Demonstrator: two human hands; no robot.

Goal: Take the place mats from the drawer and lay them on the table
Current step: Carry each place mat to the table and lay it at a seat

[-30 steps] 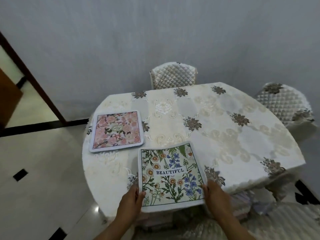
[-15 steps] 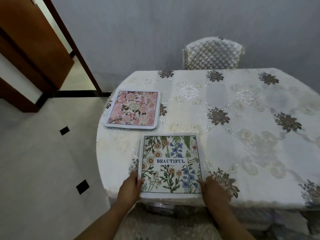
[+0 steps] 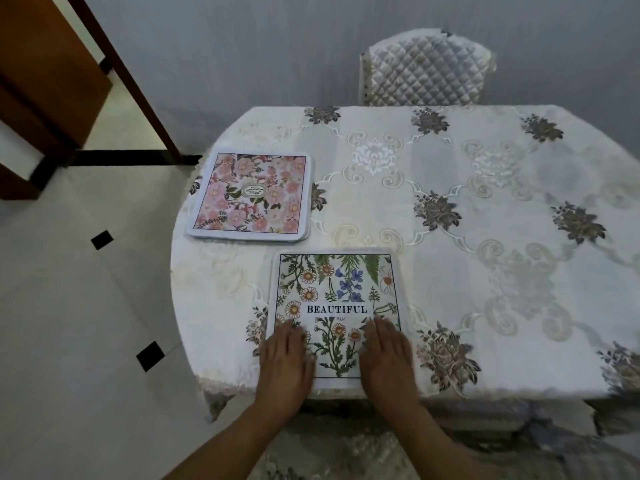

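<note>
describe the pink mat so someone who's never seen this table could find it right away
Find the cream-clothed table. By its left edge, nearest the door frame, lies the pink mat, beyond the near mat under the left hand and right hand. It alone is pink blossoms with an oval label at its centre; the near mat shows daisies and the word BEAUTIFUL.

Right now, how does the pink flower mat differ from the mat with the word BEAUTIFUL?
The pink mat is covered in pink blooms with an oval label; the BEAUTIFUL mat shows wildflowers on white. The pink mat lies untouched near the tablecloth's left edge; the BEAUTIFUL mat lies at the near edge under the left hand and right hand, both flat. Both are squarish, round-cornered, flat on the tablecloth.
</note>
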